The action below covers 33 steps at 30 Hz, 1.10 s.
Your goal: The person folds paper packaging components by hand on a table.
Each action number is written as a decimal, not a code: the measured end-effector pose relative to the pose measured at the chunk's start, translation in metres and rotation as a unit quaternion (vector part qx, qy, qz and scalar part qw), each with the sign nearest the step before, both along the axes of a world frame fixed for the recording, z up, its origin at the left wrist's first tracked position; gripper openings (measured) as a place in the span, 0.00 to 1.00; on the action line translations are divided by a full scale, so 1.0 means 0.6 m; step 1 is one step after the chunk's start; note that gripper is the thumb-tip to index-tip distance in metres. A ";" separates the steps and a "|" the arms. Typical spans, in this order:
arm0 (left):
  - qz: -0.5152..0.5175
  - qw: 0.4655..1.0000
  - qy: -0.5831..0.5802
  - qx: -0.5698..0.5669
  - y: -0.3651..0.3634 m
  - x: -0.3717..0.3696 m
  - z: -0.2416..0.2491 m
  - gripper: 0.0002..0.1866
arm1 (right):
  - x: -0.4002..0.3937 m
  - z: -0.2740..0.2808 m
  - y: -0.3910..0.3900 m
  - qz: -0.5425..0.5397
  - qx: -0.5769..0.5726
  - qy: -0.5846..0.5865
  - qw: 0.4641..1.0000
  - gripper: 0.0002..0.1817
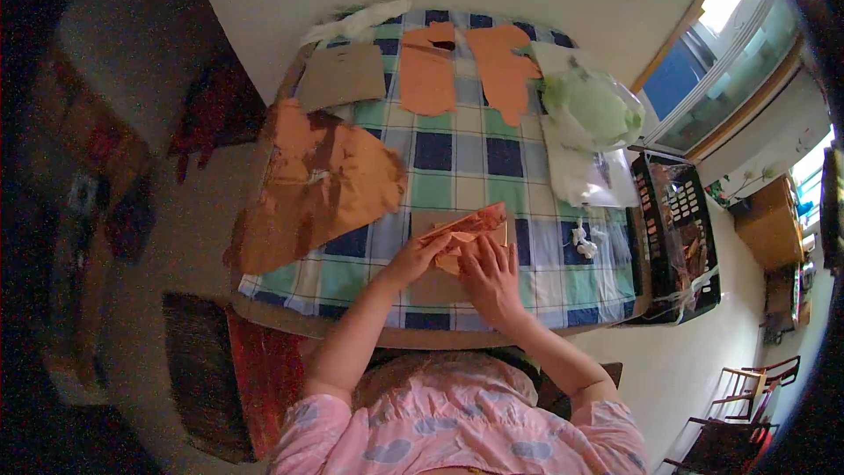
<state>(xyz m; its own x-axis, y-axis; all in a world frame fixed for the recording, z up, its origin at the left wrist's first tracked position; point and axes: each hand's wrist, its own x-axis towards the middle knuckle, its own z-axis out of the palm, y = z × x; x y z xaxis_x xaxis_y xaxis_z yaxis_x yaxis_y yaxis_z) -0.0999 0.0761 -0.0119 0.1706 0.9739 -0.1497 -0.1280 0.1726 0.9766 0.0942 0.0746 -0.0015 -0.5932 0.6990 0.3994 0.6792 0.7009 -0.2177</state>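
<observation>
Just in front of my body, a crumpled, folded piece of thin orange material (475, 222) lies over a flat brown cardboard piece (431, 288). My left hand (411, 264) is closed on the left end of the orange piece, its thumb and fingers pinching the edge. My right hand (491, 280) has its bent fingers on the right part of the same piece, gripping the fold. Its palm hides some of the cardboard. A large wrinkled orange-brown sheet (325, 185) is spread out to the left of my hands.
A checked cloth (435, 151) covers the table. Toward the back lie a grey-brown square (345, 75) and two orange cut shapes (428, 79) (503, 70). Clear plastic with something green inside (593, 110) and a small white bunch (584, 242) are at right, beside a black crate (677, 211).
</observation>
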 end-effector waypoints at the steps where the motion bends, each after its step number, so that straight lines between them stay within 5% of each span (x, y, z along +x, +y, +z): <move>1: -0.014 1.000 -0.025 0.012 -0.001 0.002 0.013 0.21 | 0.003 -0.003 -0.001 0.029 -0.008 -0.001 1.000 0.25; 6: -0.029 0.996 -0.069 0.056 0.005 0.001 0.016 0.21 | -0.001 -0.008 -0.004 0.088 -0.025 -0.045 0.995 0.27; 11: -0.019 0.995 -0.082 0.048 0.003 0.004 0.015 0.20 | -0.008 -0.021 0.002 0.038 -0.035 -0.050 0.997 0.26; 17: -0.016 0.995 0.092 0.033 0.002 0.002 -0.035 0.18 | 0.001 -0.046 0.015 0.052 -0.060 -0.039 0.996 0.26; 24: -0.010 0.994 0.062 0.087 0.005 0.008 -0.047 0.17 | 0.039 -0.029 0.016 0.051 -0.043 0.031 0.997 0.26; 27: -0.020 0.992 0.103 0.076 0.000 0.007 -0.024 0.17 | 0.038 -0.052 0.000 0.157 -0.043 0.018 0.987 0.26; 33: -0.010 0.992 0.117 0.049 -0.004 0.007 -0.005 0.18 | 0.033 -0.059 0.011 0.119 -0.028 0.047 0.991 0.26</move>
